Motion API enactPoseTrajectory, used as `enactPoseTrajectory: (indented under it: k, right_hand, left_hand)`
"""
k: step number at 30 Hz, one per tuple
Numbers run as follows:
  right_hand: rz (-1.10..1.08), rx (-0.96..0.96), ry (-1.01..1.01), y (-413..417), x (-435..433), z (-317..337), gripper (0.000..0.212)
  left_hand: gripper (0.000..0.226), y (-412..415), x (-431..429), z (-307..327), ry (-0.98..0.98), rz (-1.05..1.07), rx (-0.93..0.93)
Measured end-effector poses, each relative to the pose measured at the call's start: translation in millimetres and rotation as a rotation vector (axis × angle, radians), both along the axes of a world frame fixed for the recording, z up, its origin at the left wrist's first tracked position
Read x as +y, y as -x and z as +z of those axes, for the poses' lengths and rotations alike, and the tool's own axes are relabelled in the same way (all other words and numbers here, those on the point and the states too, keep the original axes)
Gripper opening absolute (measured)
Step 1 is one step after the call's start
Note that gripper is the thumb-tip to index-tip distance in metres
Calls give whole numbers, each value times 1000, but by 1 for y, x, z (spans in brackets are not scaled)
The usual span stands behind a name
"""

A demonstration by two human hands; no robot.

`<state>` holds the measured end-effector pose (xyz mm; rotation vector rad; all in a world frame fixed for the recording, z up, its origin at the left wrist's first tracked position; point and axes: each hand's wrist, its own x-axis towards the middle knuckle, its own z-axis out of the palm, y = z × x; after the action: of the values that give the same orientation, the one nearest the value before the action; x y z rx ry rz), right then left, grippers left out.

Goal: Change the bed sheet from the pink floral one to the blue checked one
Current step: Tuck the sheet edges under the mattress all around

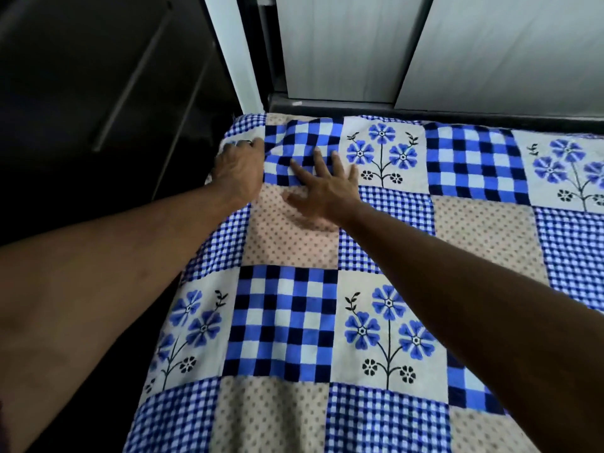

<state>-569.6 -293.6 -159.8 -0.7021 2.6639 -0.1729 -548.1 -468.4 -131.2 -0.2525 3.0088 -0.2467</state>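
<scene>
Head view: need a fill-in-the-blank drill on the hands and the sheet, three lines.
1. The right hand lies ____ on the sheet, fingers spread.
2. The left hand grips the sheet's far ____ corner.
3. The sheet's big flowers are ____.
Missing words: flat; left; blue.

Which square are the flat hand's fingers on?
Go to the blue checked sheet's far left corner, beside the white post, where the left hand grips. Right beside it lies the big-check square, under the right hand's spread fingers. Neighbours show flowers or dots.
</scene>
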Motion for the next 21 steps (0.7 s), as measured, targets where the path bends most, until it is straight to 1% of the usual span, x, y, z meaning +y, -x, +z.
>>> enactPoseTrajectory:
  k: [2, 4, 6, 8, 10, 13, 15, 18, 21]
  right_hand:
    - [11, -24, 14, 11, -7, 4, 82]
    - [-21, -53, 78, 24, -19, 9, 84]
    - [-49, -55, 101, 37, -30, 10, 88]
    - [-50, -11, 84, 47, -38, 4, 91]
    - [-65, 79, 91, 50, -38, -12, 91]
    - [-93, 190, 196, 44, -39, -36, 88]
    - [-94, 248, 223, 44, -39, -44, 86]
    - [-102, 286, 242, 42, -37, -49, 84]
    - [-103, 295, 280, 42, -39, -52, 83]
  left_hand:
    - [36, 17, -3, 9, 36, -9, 22]
    - [37, 39, -10, 23, 66, -15, 43]
    - [38, 61, -21, 35, 67, -16, 42]
    - [33, 74, -26, 33, 58, 2, 32]
    - [28, 78, -20, 15, 45, -4, 17]
    - [36, 77, -19, -12, -14, 32, 34]
    - [38, 87, -26, -16, -81, 89, 59]
    - [32, 100, -37, -20, -182, 189, 71]
    - [27, 109, -45, -15, -234, 195, 56]
